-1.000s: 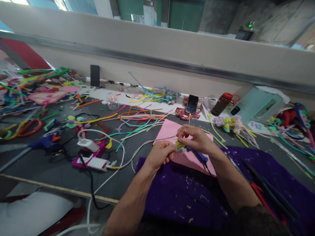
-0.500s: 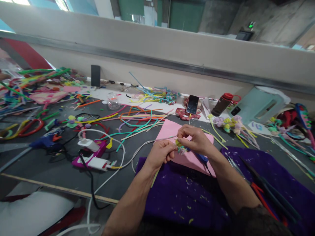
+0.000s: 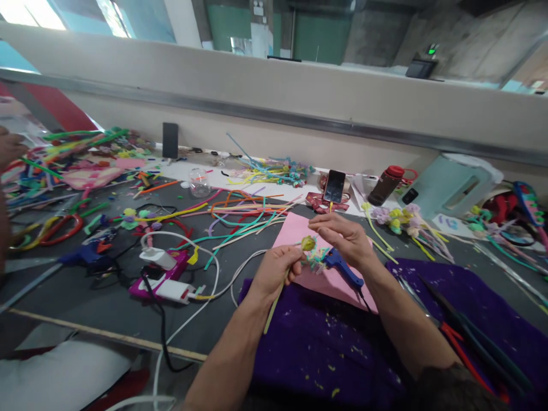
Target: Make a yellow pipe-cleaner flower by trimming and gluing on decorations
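Observation:
My left hand (image 3: 276, 268) is closed round the pale stem of a small pipe-cleaner flower (image 3: 309, 244) with a yellow-green bud on top. My right hand (image 3: 345, 238) hovers just right of the bud, fingers stretched out and loosely apart, holding nothing. Both hands are above a pink sheet (image 3: 317, 251) on the dark table. A blue glue gun (image 3: 340, 265) lies on the pink sheet under my right hand. A purple cloth (image 3: 325, 342) speckled with cut bits covers the near edge.
Loose coloured pipe cleaners (image 3: 244, 211) are strewn across the table. A pink power strip with white chargers (image 3: 165, 274) and cables lies left. A phone (image 3: 334, 185), a brown bottle (image 3: 385, 184), finished flowers (image 3: 398, 217) and a pale blue appliance (image 3: 449, 182) stand behind. Scissors (image 3: 454, 331) rest right.
My right hand let go of the flower's top and opened, moving slightly right. The left hand tilted the flower upright so the bud shows. The camera tipped a little.

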Tool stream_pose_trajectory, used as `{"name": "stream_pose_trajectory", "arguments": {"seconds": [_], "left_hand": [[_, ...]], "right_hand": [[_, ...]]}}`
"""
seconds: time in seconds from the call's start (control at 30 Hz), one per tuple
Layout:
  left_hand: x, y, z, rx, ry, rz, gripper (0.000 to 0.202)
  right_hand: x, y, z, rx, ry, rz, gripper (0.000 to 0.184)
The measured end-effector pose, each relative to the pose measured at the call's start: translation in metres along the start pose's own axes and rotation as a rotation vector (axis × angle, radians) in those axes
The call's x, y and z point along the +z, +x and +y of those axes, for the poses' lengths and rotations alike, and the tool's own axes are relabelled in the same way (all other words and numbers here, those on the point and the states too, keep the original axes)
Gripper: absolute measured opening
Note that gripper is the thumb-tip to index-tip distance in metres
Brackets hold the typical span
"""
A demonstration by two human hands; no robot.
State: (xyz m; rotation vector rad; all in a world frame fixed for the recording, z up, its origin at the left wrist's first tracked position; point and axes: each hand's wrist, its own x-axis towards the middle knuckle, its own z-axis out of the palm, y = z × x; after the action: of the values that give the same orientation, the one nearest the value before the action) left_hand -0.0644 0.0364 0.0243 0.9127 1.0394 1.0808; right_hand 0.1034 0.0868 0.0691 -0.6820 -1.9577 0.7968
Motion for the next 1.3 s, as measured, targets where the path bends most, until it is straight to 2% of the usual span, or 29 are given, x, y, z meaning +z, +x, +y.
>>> {"name": "stream_pose_trajectory", "arguments": {"seconds": [0.07,0.13,0.27,0.4,0.47,0.8,1.3], "left_hand": [[-0.0022,0.0003,0.0005,-0.024,-0.076,-0.015,0.022],[-0.0036,0.0004,0.0012,-0.052,-0.123,-0.016,0.022],[-0.0044,0.0001,0.0019,-0.061,-0.165,-0.024,0.022],[-0.0047,-0.0006,0.0018,-0.054,-0.170,-0.068,0.022],[-0.0051,-0.0008,0.0019,-0.062,-0.162,-0.083,0.022],[-0.0043,-0.0003,0.0015,-0.081,-0.125,-0.094,0.022],[-0.0026,0.0001,0.0002,-0.074,-0.124,-0.103,0.024]], "right_hand": [[0.0003,-0.0005,0.0023,0.034,0.012,0.079,0.020],[0.0012,-0.0007,0.0046,0.066,0.006,0.087,0.020],[0.0028,0.0004,0.0044,0.037,-0.032,-0.012,0.022],[0.0034,0.0011,-0.0004,-0.065,-0.087,-0.132,0.044],[0.0040,0.0010,-0.0021,-0.099,-0.115,-0.169,0.047],[0.0071,0.0009,0.0018,-0.175,-0.107,-0.179,0.034],[0.0083,0.0008,-0.0006,-0.147,-0.133,-0.187,0.025]]}}
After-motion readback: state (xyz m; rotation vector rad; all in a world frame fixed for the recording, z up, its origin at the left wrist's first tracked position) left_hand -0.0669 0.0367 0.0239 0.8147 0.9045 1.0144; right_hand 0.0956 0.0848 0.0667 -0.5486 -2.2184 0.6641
